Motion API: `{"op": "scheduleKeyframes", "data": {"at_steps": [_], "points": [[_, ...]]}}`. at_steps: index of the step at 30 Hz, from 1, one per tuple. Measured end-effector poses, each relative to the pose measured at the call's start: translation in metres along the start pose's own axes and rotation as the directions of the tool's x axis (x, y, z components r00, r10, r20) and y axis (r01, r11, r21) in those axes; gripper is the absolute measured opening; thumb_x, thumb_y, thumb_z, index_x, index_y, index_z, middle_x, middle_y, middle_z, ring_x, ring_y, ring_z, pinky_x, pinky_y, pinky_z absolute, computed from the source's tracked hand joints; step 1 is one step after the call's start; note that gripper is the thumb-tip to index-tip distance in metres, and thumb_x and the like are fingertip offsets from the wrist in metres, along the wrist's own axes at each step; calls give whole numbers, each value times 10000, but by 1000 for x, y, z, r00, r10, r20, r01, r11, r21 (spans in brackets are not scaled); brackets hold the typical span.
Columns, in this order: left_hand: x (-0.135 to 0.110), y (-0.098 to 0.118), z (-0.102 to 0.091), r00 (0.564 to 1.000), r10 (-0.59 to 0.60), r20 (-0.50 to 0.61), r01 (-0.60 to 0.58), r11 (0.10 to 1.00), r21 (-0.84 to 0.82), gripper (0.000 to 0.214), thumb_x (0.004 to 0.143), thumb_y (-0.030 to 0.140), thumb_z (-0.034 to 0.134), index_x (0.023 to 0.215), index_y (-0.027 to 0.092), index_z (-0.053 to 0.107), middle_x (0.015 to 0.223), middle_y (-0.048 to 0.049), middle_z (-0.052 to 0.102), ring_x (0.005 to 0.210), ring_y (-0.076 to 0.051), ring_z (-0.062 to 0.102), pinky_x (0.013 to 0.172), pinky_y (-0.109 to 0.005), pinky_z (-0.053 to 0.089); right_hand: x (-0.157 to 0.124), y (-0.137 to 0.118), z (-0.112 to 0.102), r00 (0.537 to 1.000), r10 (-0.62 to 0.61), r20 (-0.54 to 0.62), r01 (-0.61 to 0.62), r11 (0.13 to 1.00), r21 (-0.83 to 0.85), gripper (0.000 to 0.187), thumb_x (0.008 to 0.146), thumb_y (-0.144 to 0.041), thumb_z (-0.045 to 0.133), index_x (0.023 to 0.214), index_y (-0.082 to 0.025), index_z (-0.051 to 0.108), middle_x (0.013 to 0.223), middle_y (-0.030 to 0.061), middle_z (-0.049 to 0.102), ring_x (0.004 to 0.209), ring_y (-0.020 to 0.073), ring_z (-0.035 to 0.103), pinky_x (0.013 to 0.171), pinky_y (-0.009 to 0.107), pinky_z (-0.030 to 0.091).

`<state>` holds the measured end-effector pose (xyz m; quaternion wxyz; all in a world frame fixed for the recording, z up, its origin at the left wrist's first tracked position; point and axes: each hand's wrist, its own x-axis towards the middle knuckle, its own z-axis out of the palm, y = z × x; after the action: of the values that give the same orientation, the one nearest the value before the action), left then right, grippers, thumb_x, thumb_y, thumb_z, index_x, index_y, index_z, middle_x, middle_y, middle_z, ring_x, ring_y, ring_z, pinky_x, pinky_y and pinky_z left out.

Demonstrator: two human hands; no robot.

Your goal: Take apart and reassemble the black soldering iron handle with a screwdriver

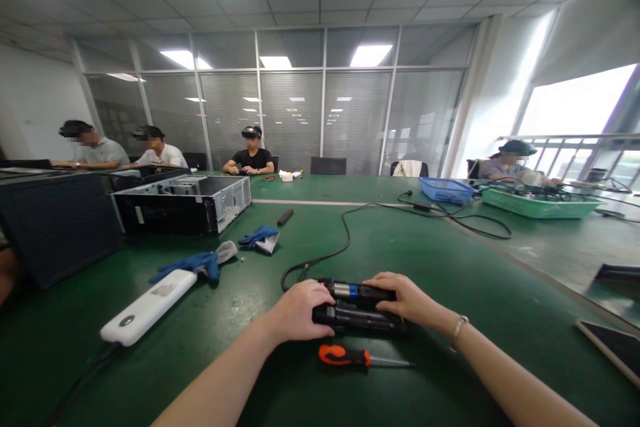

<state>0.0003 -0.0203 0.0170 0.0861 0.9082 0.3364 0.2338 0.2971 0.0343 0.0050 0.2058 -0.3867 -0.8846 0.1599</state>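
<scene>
A black device (357, 310) with a blue-and-silver cylinder inside lies on the green table (425, 260) in front of me. My left hand (300, 310) grips its left end with fingers curled. My right hand (405, 297) rests over its top right, fingers closed on it. A black cable (345, 240) runs from the device toward the far side. An orange-handled screwdriver (350, 357) lies just in front of the device, untouched.
A white flat device (147, 307) and blue gloves (200, 263) lie at left, behind them an open computer case (185, 203). Blue (447, 190) and green trays (537, 203) stand at right. A tablet (613, 347) sits near right. Several people sit around the far side.
</scene>
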Motion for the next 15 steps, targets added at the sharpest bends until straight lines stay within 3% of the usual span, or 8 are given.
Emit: {"op": "scheduleKeyframes", "data": {"at_steps": [6, 9, 12, 15], "points": [[1, -1, -5, 986, 101, -135, -88, 991, 99, 437, 694, 290, 794, 1092, 173, 656, 1145, -99, 658, 1041, -253, 592, 936, -391, 488, -12, -5, -7, 995, 3, -102, 9, 994, 110, 431, 830, -434, 638, 1219, -249, 652, 1251, 86, 623, 1108, 262, 598, 975, 388, 462], [2, -4, -6, 969, 133, -209, -101, 982, 159, 402, 732, 252, 770, 1105, 178, 640, 1166, -95, 652, 1068, -255, 571, 955, -415, 483, -15, -7, -5, 995, -25, -93, 29, 999, 44, 546, 749, -513, 714, 1227, -259, 640, 1241, 90, 624, 1106, 274, 595, 968, 405, 470], [4, -8, -3, 962, 117, -246, -73, 981, 180, 389, 758, 230, 760, 1121, 179, 630, 1188, -95, 645, 1096, -257, 556, 975, -421, 478, -16, -8, 0, 993, -74, -97, 65, 993, -99, 636, 704, -471, 764, 1288, -285, 590, 1259, 86, 619, 1143, 287, 571, 1008, 448, 436], [6, -13, 3, 958, 75, -276, -29, 986, 166, 404, 773, 221, 755, 1152, 188, 621, 1210, -93, 634, 1120, -257, 546, 990, -421, 472, -14, -7, 4, 988, -107, -112, 88, 983, -163, 521, 806, -355, 678, 1310, -284, 565, 1251, 78, 635, 1127, 257, 585, 1011, 432, 436]]}}
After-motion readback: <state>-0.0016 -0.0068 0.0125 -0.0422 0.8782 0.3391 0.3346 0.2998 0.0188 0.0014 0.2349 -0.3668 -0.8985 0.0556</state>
